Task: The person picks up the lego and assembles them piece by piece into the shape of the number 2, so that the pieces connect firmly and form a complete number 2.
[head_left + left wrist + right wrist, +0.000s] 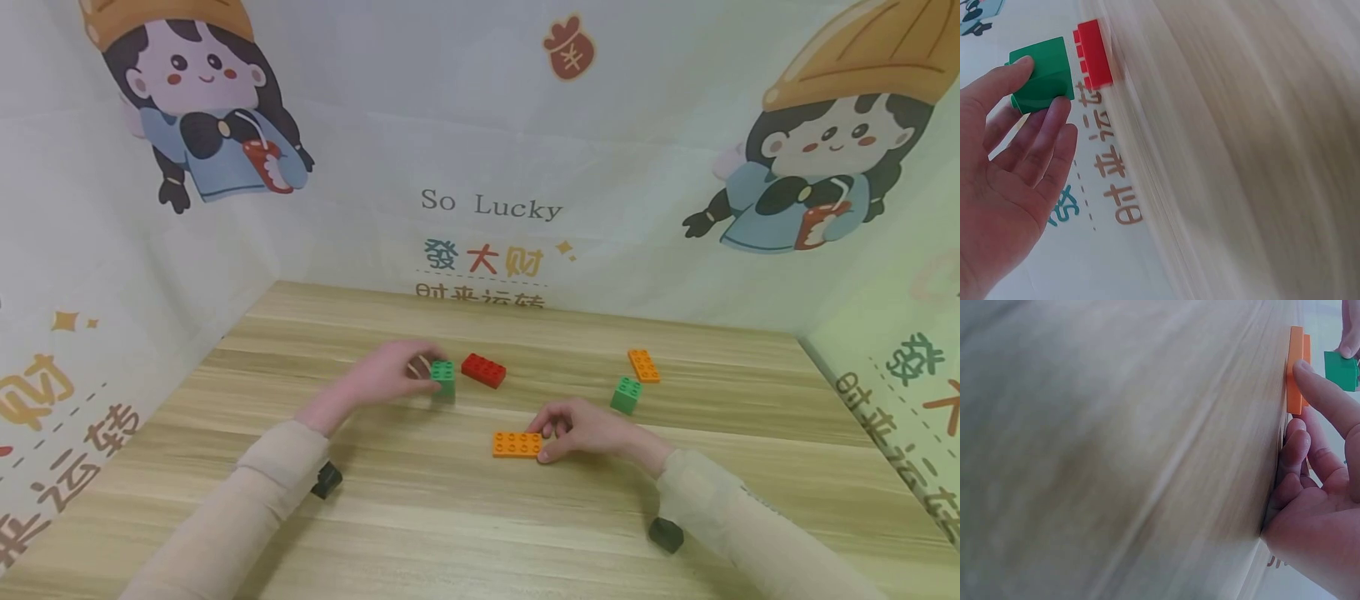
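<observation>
My left hand (393, 369) pinches a green toy building block (443, 379) between thumb and fingers. In the left wrist view that green block (1044, 74) looks raised above the table, its studs facing away. A red eight-stud block (483, 370) lies just to its right. My right hand (585, 427) pinches the right end of a flat orange eight-stud block (516, 444), which lies low at the tabletop with its studs up. In the right wrist view the thumb presses against the near side of this orange block (1295, 375).
Beyond my right hand stand a second green block (626, 395) and another flat orange block (643, 365). All of this is on a wooden table (420, 533). A printed white cloth (360, 225) rises along its back and sides.
</observation>
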{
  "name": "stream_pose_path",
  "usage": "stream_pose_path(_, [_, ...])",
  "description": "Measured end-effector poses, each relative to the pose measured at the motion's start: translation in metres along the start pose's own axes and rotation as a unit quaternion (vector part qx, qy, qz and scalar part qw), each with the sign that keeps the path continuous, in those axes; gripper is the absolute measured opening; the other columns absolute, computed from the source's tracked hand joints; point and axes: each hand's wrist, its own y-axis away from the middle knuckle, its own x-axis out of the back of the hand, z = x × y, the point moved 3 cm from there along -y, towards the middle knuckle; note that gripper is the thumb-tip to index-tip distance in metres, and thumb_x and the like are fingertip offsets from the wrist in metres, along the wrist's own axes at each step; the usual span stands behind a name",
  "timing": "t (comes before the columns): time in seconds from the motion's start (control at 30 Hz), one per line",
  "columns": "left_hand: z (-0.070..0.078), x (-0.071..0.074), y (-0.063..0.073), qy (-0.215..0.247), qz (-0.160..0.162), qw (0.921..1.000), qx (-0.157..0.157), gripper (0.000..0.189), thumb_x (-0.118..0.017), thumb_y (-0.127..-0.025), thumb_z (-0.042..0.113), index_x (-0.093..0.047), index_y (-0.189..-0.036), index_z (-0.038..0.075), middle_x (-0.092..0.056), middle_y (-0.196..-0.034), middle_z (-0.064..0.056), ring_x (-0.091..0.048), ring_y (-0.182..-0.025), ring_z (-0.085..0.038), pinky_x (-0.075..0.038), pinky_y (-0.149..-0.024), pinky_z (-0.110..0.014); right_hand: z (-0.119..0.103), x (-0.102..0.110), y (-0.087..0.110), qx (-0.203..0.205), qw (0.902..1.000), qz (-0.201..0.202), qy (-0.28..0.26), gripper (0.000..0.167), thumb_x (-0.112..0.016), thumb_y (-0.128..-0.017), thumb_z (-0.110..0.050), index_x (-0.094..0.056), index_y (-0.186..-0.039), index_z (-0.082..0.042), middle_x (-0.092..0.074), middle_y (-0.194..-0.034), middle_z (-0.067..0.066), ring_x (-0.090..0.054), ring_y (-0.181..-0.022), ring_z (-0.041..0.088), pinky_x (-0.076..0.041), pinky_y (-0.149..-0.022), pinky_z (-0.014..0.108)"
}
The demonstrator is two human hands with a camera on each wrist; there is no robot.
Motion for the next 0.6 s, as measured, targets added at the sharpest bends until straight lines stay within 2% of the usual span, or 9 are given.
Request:
stream_pose_path(0.27, [0.009,-0.009,-0.004,0.021,-0.003,0.9998,-0.002,0.042,-0.075,-0.086,0.017,-0.062,-0.124,0.009,-0.07,-0.112,-0.005,-0.067,-0.094,-0.015,-0.058,-0.087,-0.028,-0.001,0.0,0.001,-0.003,1.0,0.002,0.002,0.033,-0.081,-0.081,-0.021,-0.069,-0.11,-0.013,-0.056,-0.09,-0.001,-0.045,-0.074,0.016,-0.037,-0.065,0.021])
stream_pose_path(0.6, [0.019,-0.016,-0.004,0.013,-0.009,0.9999,-0.005,0.041,-0.076,-0.085,0.021,-0.064,-0.122,0.01,-0.07,-0.11,-0.005,-0.067,-0.093,-0.015,-0.058,-0.085,-0.028,0.0,0.0,0.0,-0.001,1.0,0.002,0.006,0.033,-0.081,-0.081,-0.021,-0.069,-0.111,-0.012,-0.056,-0.09,-0.001,-0.045,-0.074,0.014,-0.038,-0.066,0.021])
